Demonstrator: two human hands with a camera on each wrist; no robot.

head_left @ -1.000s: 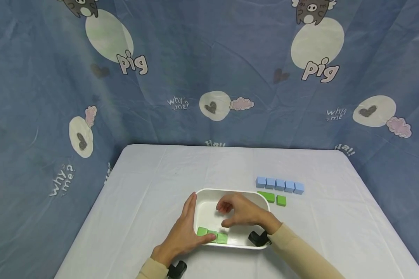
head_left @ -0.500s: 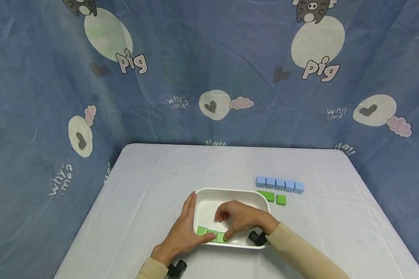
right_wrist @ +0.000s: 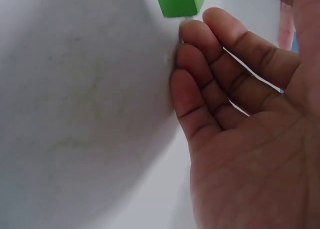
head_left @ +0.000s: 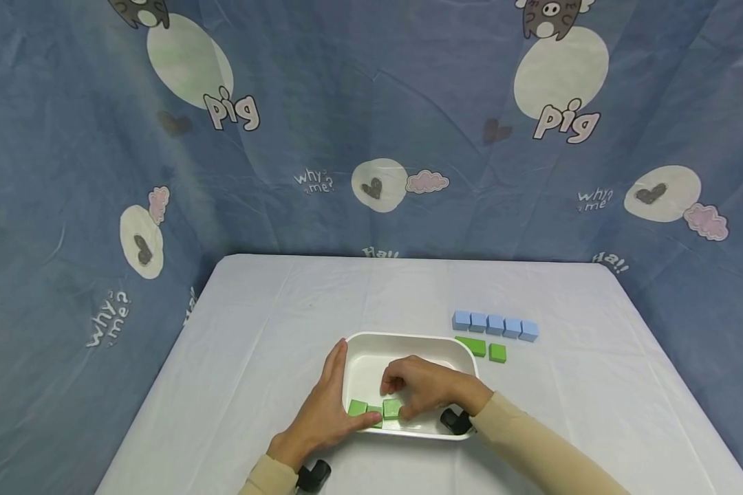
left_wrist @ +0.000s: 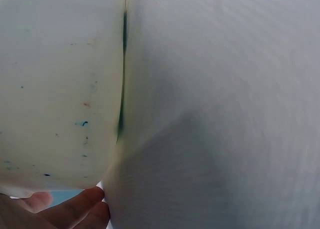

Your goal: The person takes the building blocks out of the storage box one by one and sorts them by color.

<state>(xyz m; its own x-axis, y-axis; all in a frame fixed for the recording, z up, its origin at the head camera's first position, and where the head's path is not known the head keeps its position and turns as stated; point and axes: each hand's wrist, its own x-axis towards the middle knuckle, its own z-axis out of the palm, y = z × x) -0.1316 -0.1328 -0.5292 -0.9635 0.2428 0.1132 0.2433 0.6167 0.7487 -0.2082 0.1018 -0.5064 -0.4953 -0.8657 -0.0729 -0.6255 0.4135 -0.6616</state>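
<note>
A white tray (head_left: 421, 337) stands at the table's near middle. My left hand (head_left: 323, 411) lies with straight fingers along its left side, the thumb reaching over the near rim. In the left wrist view, fingertips (left_wrist: 95, 195) meet the outside of the tray. Inside, a green cube (head_left: 391, 410) sits between the thumb and curled fingers of my right hand (head_left: 427, 383). The right wrist view shows that cube right at the fingertips. Two more green cubes, a left one (head_left: 358, 408) and a middle one (head_left: 374, 411), lie in the near-left corner, the middle one partly behind the left thumb.
Beyond the tray's far-right corner lie a longer green block (head_left: 472, 346) and a single green cube (head_left: 497, 353). Several blue cubes (head_left: 495, 324) form a row behind them. The white-covered table (head_left: 272, 323) ends at a blue patterned curtain (head_left: 322, 124).
My right thumb has come down to the rightmost green cube in the tray. That cube has shifted away from the near wall, toward the fingers. My left hand has stayed put.
</note>
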